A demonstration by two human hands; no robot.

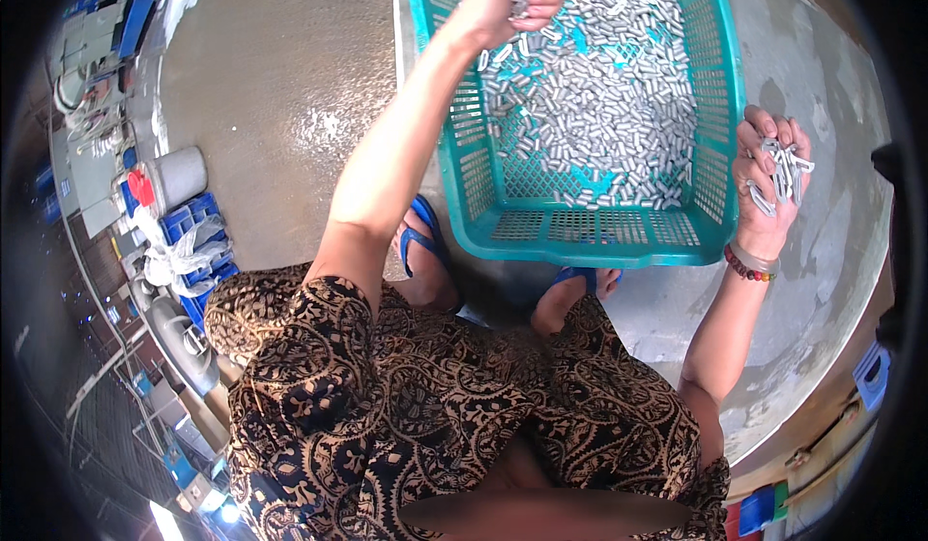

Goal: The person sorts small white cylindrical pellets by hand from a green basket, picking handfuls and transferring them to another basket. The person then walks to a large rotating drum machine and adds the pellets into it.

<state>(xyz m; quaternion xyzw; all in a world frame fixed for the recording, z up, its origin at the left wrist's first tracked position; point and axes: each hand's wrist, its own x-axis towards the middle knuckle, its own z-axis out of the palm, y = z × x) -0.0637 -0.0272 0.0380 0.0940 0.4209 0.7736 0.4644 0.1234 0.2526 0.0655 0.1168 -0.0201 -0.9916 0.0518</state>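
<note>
A teal plastic basket [464, 178] with slotted walls stands on the floor in front of me. Across its mesh bottom lie a great many small silver-grey metal pieces [619, 106], short and tube-like, and a few longer loop-shaped ones lie near its left wall. Over the basket's far left part, my left hand [512, 4] is closed around several of the silver metal pieces. My right hand [768, 174] is outside the basket's right wall, palm up, its fingers curled round a bunch of oblong silver metal loops [785, 169].
Wet grey concrete floor [261, 87] surrounds the basket. My feet, in blue flip-flops [420, 236], stand close to its near edge. At the left are a whitish bucket [181, 178] and a blue crate [193, 222] with clear plastic bags on it.
</note>
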